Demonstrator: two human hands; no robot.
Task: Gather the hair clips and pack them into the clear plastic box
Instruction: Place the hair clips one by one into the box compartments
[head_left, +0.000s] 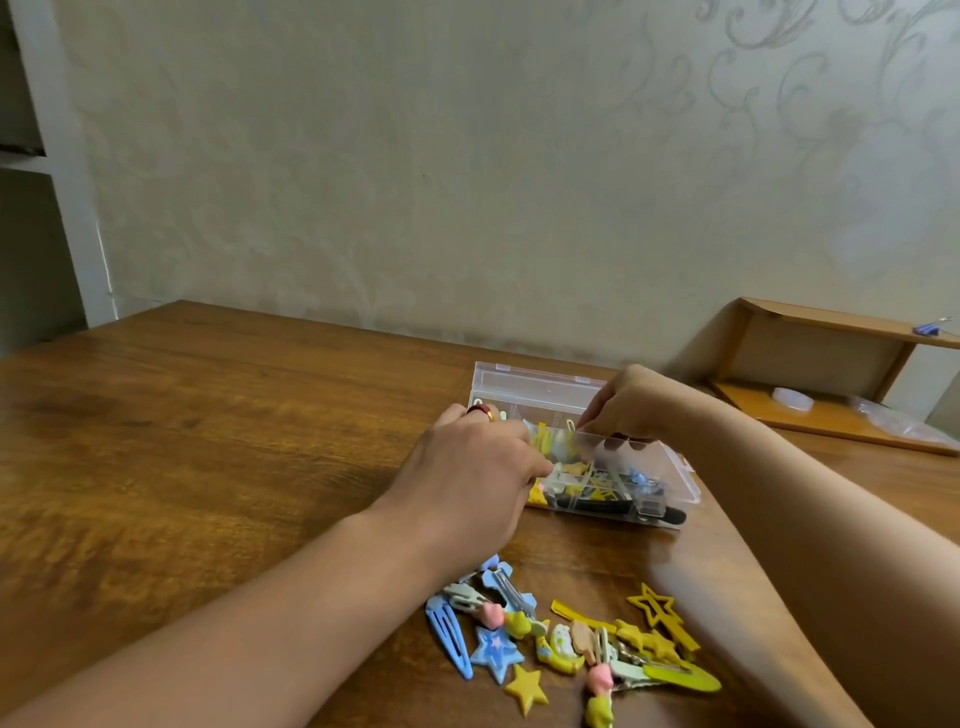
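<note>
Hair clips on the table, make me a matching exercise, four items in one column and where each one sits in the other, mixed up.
Things:
1. blue snap clip
2. open yellow star clip
3. solid yellow star
4. clear plastic box

Places:
A. nearest edge of the pile
B. left end of the pile
C. beyond the pile, at both hands
D. right side of the pile

Pairs: 1-B, 2-D, 3-A, 4-C

Wooden table (208, 415), wall shelf (831, 332)
</note>
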